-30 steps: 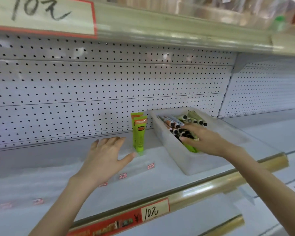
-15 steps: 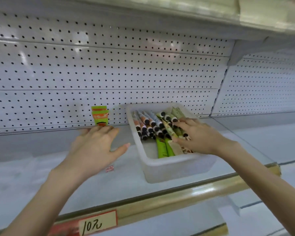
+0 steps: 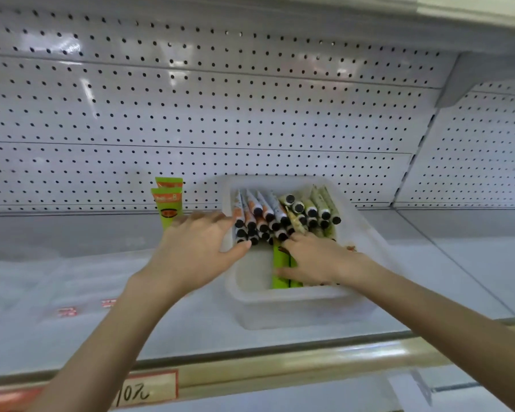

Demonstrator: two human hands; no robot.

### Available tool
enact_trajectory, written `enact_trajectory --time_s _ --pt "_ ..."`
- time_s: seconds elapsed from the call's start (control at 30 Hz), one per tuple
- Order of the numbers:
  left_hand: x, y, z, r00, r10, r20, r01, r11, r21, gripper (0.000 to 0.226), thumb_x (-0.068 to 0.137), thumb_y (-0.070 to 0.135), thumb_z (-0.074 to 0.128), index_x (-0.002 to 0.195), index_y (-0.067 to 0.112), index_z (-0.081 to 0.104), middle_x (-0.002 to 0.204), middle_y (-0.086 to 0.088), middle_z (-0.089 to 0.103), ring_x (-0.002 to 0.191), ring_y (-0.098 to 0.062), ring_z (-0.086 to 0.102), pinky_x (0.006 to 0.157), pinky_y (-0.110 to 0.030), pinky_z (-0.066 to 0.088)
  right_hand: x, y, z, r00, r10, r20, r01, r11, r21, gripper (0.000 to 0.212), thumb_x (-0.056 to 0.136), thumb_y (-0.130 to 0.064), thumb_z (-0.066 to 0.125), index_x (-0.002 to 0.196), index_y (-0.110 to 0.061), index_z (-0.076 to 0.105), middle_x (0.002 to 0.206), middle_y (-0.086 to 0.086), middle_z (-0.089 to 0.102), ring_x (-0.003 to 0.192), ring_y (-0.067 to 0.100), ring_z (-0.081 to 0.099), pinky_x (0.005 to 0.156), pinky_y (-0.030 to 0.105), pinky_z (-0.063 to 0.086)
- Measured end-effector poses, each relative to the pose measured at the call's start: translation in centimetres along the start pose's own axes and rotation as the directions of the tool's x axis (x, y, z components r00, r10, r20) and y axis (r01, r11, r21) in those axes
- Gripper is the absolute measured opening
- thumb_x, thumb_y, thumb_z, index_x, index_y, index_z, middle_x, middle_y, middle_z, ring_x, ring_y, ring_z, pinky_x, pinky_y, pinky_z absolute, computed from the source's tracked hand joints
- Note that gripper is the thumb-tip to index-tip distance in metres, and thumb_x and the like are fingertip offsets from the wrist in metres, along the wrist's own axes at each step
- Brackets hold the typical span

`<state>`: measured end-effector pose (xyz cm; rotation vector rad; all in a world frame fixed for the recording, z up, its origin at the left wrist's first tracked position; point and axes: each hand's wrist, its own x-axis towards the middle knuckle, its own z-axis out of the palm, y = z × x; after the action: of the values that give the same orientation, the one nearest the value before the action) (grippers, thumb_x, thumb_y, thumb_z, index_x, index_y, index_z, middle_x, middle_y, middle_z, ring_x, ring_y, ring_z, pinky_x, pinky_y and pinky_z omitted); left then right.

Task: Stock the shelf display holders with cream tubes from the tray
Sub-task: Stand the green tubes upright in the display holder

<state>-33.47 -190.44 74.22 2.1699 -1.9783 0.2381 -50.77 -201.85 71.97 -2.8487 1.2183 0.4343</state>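
A translucent white tray stands on the shelf, filled with several cream tubes: white-orange ones with black caps, pale green ones and bright green ones lying at the front. My right hand is inside the tray and grips a bright green tube between thumb and fingers. With its fingers spread and straight, my left hand is at the tray's left wall, the thumb reaching over the rim. Two green tubes stand upright behind it by the pegboard.
Clear holders with small red labels lie on the white shelf at the left, hard to make out. A pegboard wall closes the back. The gold front rail carries a price tag. An upper shelf and its bracket hang overhead.
My left hand has moved right from the shelf to the tray's left wall. My right hand has slid toward the tray's front and closed on a bright green tube.
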Motion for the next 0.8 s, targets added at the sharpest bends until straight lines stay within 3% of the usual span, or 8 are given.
enact_trajectory --time_s 0.13,0.27,0.33,0.43,0.5,0.6,0.7,0.8 --pt "0.4 -0.4 0.7 1.000 0.013 0.015 -0.013 1.000 -0.019 0.092 0.063 0.073 -0.001 0.133 0.032 0.042 0.138 0.013 0.046 0.126 -0.014 0.041 0.100 -0.030 0.033 0.8 0.3 0.9 0.978 0.026 0.207 -0.011 0.997 -0.074 0.082 0.087 -0.069 0.034 0.136 -0.004 0.041 0.146 0.009 0.028 0.136 0.031 0.020 0.109 0.057 0.023" --pt "0.3 -0.8 1.0 1.000 0.014 0.009 -0.014 0.999 -0.052 0.094 0.061 0.072 -0.003 0.132 0.032 0.045 0.137 0.015 0.046 0.125 -0.012 0.042 0.098 -0.030 0.036 0.8 -0.2 0.9 0.972 -0.007 0.236 0.012 1.000 -0.019 0.087 0.087 -0.069 0.032 0.145 -0.005 0.025 0.156 0.010 0.007 0.144 0.028 -0.003 0.110 0.065 0.001" --pt "0.1 -0.9 0.9 1.000 0.017 0.014 -0.016 0.997 -0.073 0.091 0.064 0.073 0.001 0.131 0.032 0.046 0.137 0.015 0.046 0.124 -0.013 0.042 0.097 -0.030 0.036 0.8 -0.5 0.9 0.974 -0.024 0.226 0.016 0.999 0.037 0.085 0.088 -0.067 0.034 0.148 -0.009 0.019 0.157 0.010 0.006 0.144 0.027 -0.003 0.111 0.063 -0.002" --pt "-0.2 -1.2 0.8 0.999 0.020 0.034 -0.016 0.994 -0.109 0.075 0.074 0.069 0.014 0.131 0.031 0.046 0.138 0.014 0.045 0.125 -0.014 0.042 0.097 -0.032 0.035 1.4 -0.6 1.0 0.991 -0.046 0.127 0.028 0.991 0.134 0.073 0.087 -0.064 0.041 0.139 -0.012 0.037 0.141 0.011 0.039 0.135 0.028 0.029 0.111 0.054 0.019" --pt "-0.2 -1.3 0.6 0.999 0.028 0.037 -0.023 0.992 -0.124 0.072 0.076 0.066 0.016 0.131 0.031 0.046 0.138 0.014 0.045 0.124 -0.014 0.042 0.096 -0.031 0.035 2.2 -0.7 0.6 0.998 -0.024 0.058 0.008 0.968 0.250 0.060 0.089 -0.054 0.050 0.130 -0.011 0.046 0.124 0.009 0.054 0.116 0.025 0.049 0.099 0.040 0.037" --pt "-0.1 -1.4 0.4 0.999 0.030 0.026 -0.026 0.989 -0.148 0.070 0.077 0.065 0.018 0.131 0.031 0.047 0.137 0.015 0.046 0.124 -0.014 0.043 0.095 -0.030 0.035 3.7 -0.9 0.3 0.995 0.059 0.078 -0.080 0.949 0.305 0.061 0.089 -0.050 0.054 0.131 -0.008 0.041 0.128 0.010 0.052 0.115 0.026 0.050 0.100 0.042 0.038" --pt "-0.3 -1.6 0.5 0.999 0.026 0.023 -0.022 0.988 -0.155 0.069 0.077 0.065 0.018 0.130 0.032 0.047 0.136 0.015 0.048 0.123 -0.013 0.044 0.094 -0.030 0.036 4.7 -1.2 0.1 0.987 0.058 0.153 -0.093 0.969 0.230 0.077 0.085 -0.061 0.050 0.140 -0.010 0.032 0.141 0.008 0.042 0.125 0.026 0.043 0.106 0.045 0.033" --pt "-0.5 -2.1 0.6 0.999 0.016 0.032 -0.011 0.988 -0.157 0.069 0.077 0.066 0.018 0.129 0.031 0.048 0.135 0.015 0.048 0.122 -0.013 0.045 0.093 -0.030 0.037 5.2 -0.9 0.2 0.976 0.025 0.214 -0.090 0.950 0.299 0.095 0.079 -0.062 0.058 0.147 -0.009 0.018 0.149 0.007 0.031 0.132 0.025 0.036 0.109 0.039 0.034"
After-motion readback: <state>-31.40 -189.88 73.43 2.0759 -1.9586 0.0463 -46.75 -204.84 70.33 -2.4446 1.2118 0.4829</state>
